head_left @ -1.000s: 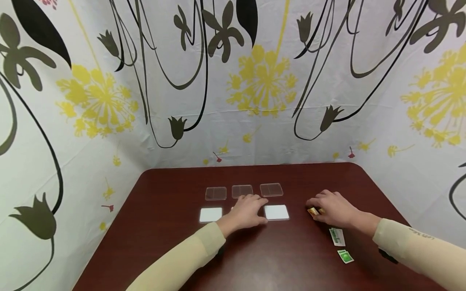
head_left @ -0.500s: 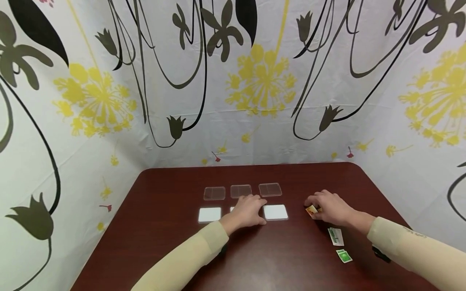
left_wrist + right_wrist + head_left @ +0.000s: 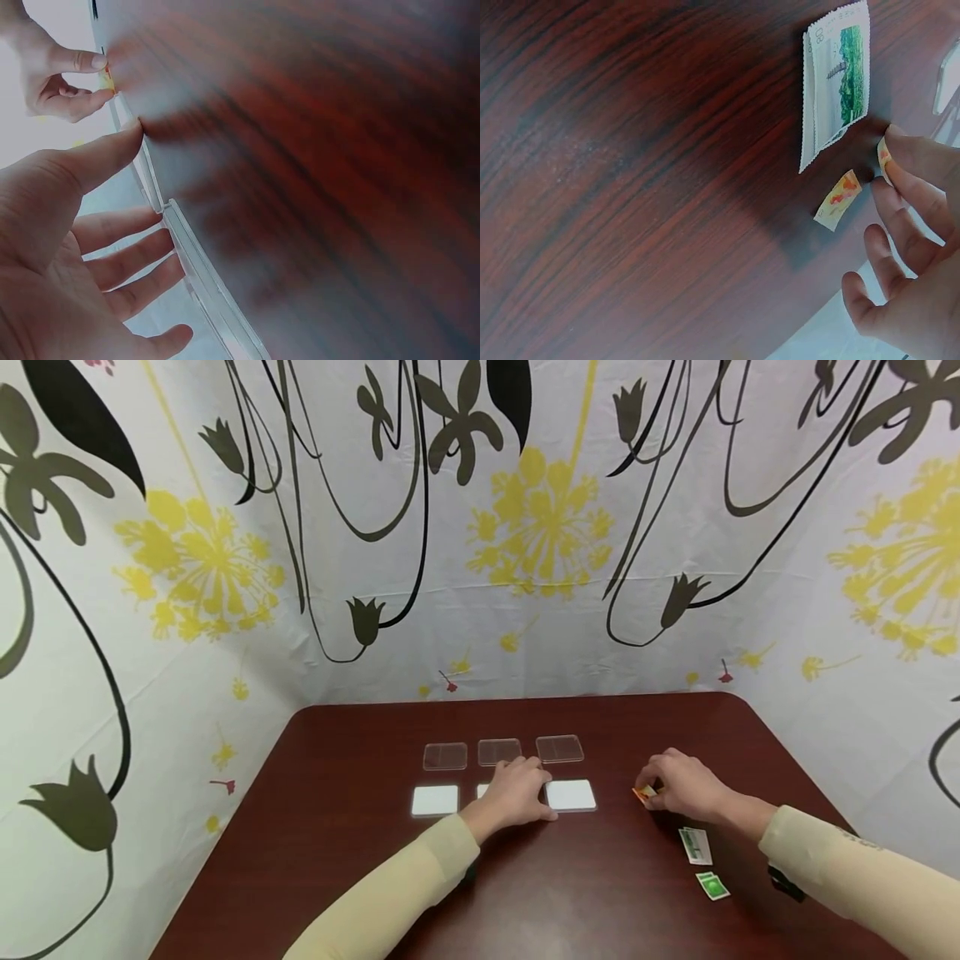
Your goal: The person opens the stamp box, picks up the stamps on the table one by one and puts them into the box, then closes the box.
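Observation:
Between thumb and index finger, my right hand (image 3: 684, 787) pinches a small orange-and-yellow postage stamp (image 3: 884, 159). A second stamp of the same colours (image 3: 838, 201) lies on the table beside those fingertips. Close by are larger green-and-white stamps (image 3: 836, 82), overlapping one another. My left hand (image 3: 513, 797) is over the middle of three flat white-filled plastic cases, its fingers spread and loosely bent. That middle case (image 3: 482, 790) is mostly hidden beneath the hand. In the left wrist view, the fingertips are right at the edges of the cases (image 3: 210, 277).
Behind the white cases (image 3: 435, 802) stand three clear plastic pieces (image 3: 446, 757) in a row. Small green stamps (image 3: 712, 886) lie nearer me on the right of the dark red-brown table (image 3: 360, 877). Patterned fabric (image 3: 540, 643) hangs behind the table and along its sides.
My right hand's fingers have drawn in, and the orange-and-yellow stamp has tilted between them. The left hand stays over the middle case almost unmoved.

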`<state>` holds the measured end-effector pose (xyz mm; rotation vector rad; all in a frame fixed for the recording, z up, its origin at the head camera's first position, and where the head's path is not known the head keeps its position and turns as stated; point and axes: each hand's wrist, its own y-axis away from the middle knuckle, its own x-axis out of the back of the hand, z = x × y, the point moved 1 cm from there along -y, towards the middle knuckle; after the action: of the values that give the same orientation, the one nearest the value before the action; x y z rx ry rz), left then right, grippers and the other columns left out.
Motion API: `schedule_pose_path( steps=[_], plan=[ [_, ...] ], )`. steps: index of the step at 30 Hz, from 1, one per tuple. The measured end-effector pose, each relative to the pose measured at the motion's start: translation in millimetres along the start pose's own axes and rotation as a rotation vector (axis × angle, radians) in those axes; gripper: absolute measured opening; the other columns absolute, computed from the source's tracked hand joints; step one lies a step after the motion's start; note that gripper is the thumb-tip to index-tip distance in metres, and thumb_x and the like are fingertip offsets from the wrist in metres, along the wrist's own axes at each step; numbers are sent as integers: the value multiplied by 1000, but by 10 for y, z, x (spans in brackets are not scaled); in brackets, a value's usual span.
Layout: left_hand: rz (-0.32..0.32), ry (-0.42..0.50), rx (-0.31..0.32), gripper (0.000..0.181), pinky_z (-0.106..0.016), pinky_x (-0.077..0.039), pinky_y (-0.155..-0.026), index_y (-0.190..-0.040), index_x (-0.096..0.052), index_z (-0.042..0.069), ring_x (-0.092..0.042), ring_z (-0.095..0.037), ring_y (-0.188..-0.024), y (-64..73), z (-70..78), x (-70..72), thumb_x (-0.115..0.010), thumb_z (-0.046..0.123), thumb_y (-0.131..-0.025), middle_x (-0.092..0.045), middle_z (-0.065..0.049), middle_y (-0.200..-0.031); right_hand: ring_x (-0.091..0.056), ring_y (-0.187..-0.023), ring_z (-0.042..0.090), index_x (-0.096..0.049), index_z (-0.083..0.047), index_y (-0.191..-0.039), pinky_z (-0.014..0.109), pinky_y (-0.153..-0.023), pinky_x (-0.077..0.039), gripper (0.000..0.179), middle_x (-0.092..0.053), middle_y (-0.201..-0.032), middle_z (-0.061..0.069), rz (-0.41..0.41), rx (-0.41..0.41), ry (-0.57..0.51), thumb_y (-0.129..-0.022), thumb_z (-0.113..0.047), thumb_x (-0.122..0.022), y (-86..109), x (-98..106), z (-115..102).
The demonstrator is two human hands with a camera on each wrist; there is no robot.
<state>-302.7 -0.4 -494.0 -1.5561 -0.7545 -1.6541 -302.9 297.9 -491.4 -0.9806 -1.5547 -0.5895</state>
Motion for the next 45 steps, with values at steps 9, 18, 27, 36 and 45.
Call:
schedule_pose_path(
  steps=[9, 18, 27, 36, 45],
  plan=[
    [16, -1, 19, 52, -50, -34, -89, -112, -64, 26, -47, -16, -100, -15, 19, 0, -69, 56, -70, -52, 5, -110, -50, -73, 13, -72, -22, -90, 25, -57, -43, 25, -62, -84, -10, -18, -36, -126, -66, -19, -80, -24, -9, 31],
    [10, -26, 22, 51, -49, -34, -89, -111, -65, 26, -47, -15, -100, -8, 33, -1, -69, 57, -70, -52, 6, -108, -50, -54, 14, -70, -24, -104, 29, -49, -44, 34, -62, -100, -7, -72, -239, -437, -71, -27, -77, -45, 16, 50],
    [-4, -27, 22, 54, -50, -33, -90, -114, -63, 26, -47, -16, -103, -14, 37, -2, -67, 57, -71, -52, 5, -110, -42, -43, 10, -68, -21, -108, 29, -40, -40, 31, -66, -95, 0, 8, -240, -593, -79, -31, -70, -73, -30, -54],
    [-14, -21, 30, 53, -50, -32, -91, -115, -63, 26, -46, -16, -104, -14, 48, 4, -67, 56, -71, -52, 6, -111, -57, -94, 11, -71, -26, -102, 31, -71, -47, 27, -65, -98, -9, 81, -243, -513, -75, -32, -74, -205, -152, -224],
    [-16, -29, 36, 53, -49, -32, -92, -113, -64, 27, -47, -16, -105, -22, 53, -1, -67, 58, -71, -52, 5, -112, -58, -92, 11, -72, -25, -98, 34, -72, -46, 28, -66, -95, -10, 111, -250, -489, -71, -32, -77, -317, -280, -382]
  ],
)
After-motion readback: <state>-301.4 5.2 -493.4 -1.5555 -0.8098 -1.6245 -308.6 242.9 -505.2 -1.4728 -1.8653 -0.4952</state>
